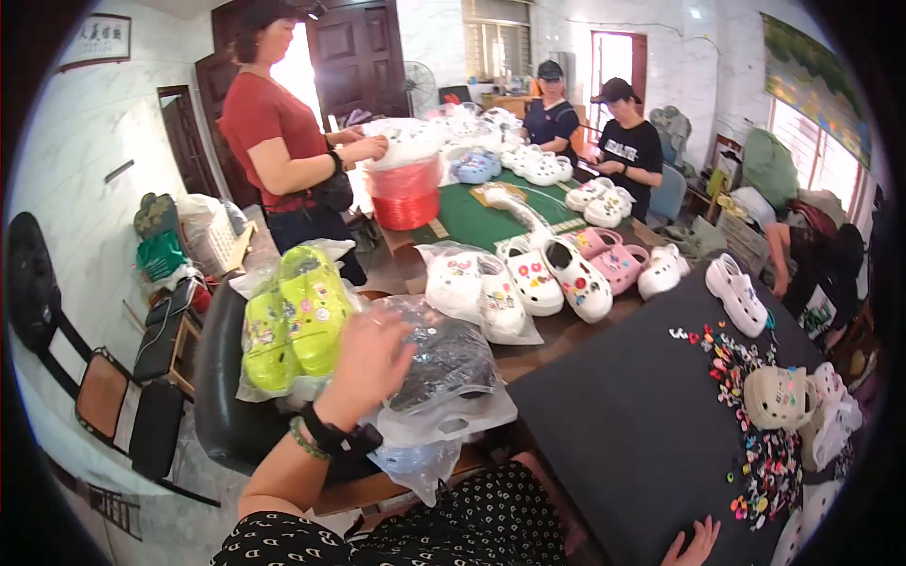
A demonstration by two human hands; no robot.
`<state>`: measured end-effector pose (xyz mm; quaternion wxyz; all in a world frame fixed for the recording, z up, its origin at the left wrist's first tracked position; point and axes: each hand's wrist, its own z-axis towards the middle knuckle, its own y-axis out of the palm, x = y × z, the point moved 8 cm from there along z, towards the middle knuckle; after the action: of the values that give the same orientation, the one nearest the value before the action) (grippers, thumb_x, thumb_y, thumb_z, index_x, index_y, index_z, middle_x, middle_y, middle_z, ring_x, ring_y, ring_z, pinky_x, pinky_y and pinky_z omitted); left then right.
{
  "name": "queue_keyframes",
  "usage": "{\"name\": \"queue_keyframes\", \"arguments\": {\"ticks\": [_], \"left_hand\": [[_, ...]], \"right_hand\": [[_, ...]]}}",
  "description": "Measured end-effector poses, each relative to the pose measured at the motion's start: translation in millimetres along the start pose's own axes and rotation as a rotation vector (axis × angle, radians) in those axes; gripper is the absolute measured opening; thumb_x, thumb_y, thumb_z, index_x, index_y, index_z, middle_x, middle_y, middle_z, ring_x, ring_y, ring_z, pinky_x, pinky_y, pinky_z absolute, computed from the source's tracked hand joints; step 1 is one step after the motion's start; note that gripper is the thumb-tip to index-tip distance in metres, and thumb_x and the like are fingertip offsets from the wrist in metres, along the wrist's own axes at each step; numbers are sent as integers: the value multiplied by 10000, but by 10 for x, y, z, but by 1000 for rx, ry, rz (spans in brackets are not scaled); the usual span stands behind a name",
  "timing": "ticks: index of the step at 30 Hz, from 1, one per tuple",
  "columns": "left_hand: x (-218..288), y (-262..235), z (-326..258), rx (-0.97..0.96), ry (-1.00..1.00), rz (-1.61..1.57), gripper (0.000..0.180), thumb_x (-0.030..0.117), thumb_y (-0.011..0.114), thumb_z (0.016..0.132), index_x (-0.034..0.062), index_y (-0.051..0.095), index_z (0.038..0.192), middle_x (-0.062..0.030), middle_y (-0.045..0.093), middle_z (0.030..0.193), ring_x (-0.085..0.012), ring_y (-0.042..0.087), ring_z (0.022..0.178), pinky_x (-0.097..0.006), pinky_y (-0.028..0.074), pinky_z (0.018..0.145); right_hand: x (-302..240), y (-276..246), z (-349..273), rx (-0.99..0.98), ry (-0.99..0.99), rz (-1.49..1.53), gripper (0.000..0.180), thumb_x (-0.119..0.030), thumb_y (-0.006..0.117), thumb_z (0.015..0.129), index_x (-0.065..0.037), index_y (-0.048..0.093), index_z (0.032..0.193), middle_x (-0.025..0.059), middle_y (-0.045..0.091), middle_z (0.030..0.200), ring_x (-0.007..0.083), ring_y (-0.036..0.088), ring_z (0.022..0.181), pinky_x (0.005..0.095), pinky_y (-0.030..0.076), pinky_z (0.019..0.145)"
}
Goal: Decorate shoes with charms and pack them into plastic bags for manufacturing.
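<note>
Two hands show in my head view. My left hand (370,363) is raised over a pile of bagged clogs at the near left end of the surface (528,335). Its palm and fingers lie spread on a clear bag holding dark clogs (444,363), touching the plastic; the grip is released, closed on nothing. Just left of that hand sits a bag of lime-green clogs (293,321), resting against a black chair back (222,396). A black watch and a green bead band circle the left wrist.

My right hand (694,545) is at the lower edge, on the near rim of a black mat (632,424). Only the fingertips show, lying flat and spread, so that grip is released too.

On the mat's far right lies a scatter of small coloured charms (746,415), with a beige clog (779,396) among them and a white clog (736,294) beyond. Past the dark clogs, a bag of white decorated clogs (477,292) lies beside loose white clogs (557,274) and a pink pair (612,257).

Farther off, a person in a red shirt (274,132) stands at the left, hands at a white bag over a red roll (408,193). Two people in black caps sit at the far end behind more clogs. Another person bends low at the right edge.
</note>
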<state>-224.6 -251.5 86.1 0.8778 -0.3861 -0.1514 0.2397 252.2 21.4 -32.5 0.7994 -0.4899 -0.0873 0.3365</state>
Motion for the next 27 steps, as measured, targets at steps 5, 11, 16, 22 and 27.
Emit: {"name": "queue_keyframes", "arguments": {"ticks": [5, 11, 16, 22, 27], "left_hand": [[-1124, -598, 170, 134, -284, 568, 514, 451, 693, 836, 79, 635, 1186, -192, 566, 1311, -377, 447, 1302, -579, 324, 1059], [-2160, -485, -20, -257, -757, 208, 824, 668, 629, 781, 63, 563, 1337, -213, 684, 1106, -340, 652, 1062, -444, 486, 928], [-1947, -575, -27, 39, -581, 160, 410, 390, 689, 848, -17, 732, 840, -173, 637, 623, -300, 654, 586, -409, 491, 599], [-1681, -467, 96, 93, -451, -89, 173, 91, 629, 869, -68, 696, 889, -138, 677, 730, -179, 651, 647, -328, 517, 608], [-1297, -429, 588, 143, -201, -311, 181, 92, 588, 950, -55, 682, 994, -112, 698, 927, -153, 640, 867, -292, 500, 789]], "right_hand": [[8, -28, -5, -10, 24, -5, 275, -136, 610, 930, 58, 615, 1125, 260, 608, 1224, 469, 513, 1216, 512, 416, 1055], [-26, -23, 17, 18, -3, 16, 277, -120, 610, 927, 39, 590, 1153, 253, 599, 1237, 461, 515, 1215, 506, 428, 1040], [27, 4, -22, 58, 8, -5, 236, -110, 624, 917, 16, 608, 1116, 233, 618, 1203, 432, 554, 1162, 494, 460, 998], [312, 201, -161, -10, 153, 109, 379, -105, 684, 804, -16, 566, 1154, 215, 524, 1332, 446, 422, 1309, 516, 350, 1065], [196, 165, -23, 61, 110, 129, 355, -121, 713, 789, -29, 608, 1116, 188, 564, 1269, 420, 474, 1255, 493, 399, 1027]]}}
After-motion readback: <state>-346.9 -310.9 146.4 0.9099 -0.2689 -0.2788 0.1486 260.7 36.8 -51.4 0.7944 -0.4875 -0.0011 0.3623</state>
